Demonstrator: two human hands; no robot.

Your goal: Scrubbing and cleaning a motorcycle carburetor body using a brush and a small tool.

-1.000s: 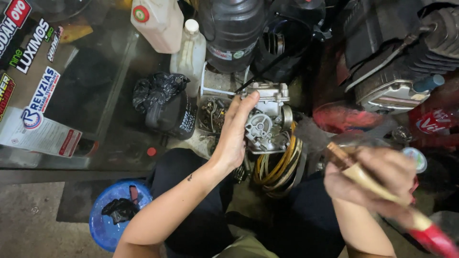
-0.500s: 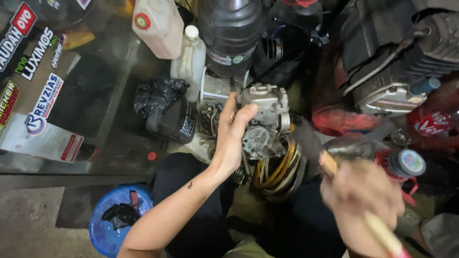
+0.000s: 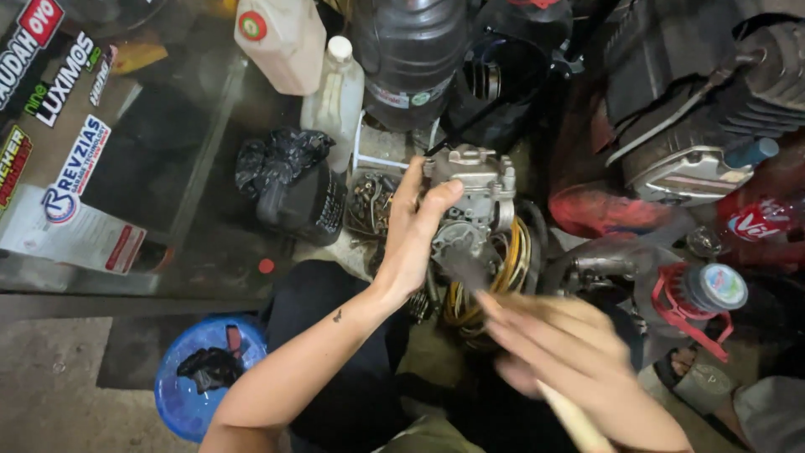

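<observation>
My left hand (image 3: 415, 235) grips a grey metal carburettor (image 3: 474, 197) from its left side and holds it up over a coil of yellow and black cable (image 3: 503, 268). My right hand (image 3: 562, 348), blurred by motion, is closed on a brush with a pale wooden handle (image 3: 574, 419). The brush's dark bristle end (image 3: 461, 268) touches the underside of the carburettor. My legs in dark trousers are below both hands.
A black plastic bag (image 3: 285, 180), a white bottle (image 3: 335, 92) and a large dark jug (image 3: 411, 50) stand behind. An engine (image 3: 704, 134) lies at the right, a red-necked bottle (image 3: 700, 294) below it. A blue tub (image 3: 201, 377) sits at lower left.
My right hand has swung left and down from the right side, bringing the brush tip up against the carburettor. My left hand has kept its hold and tilted the carburettor slightly.
</observation>
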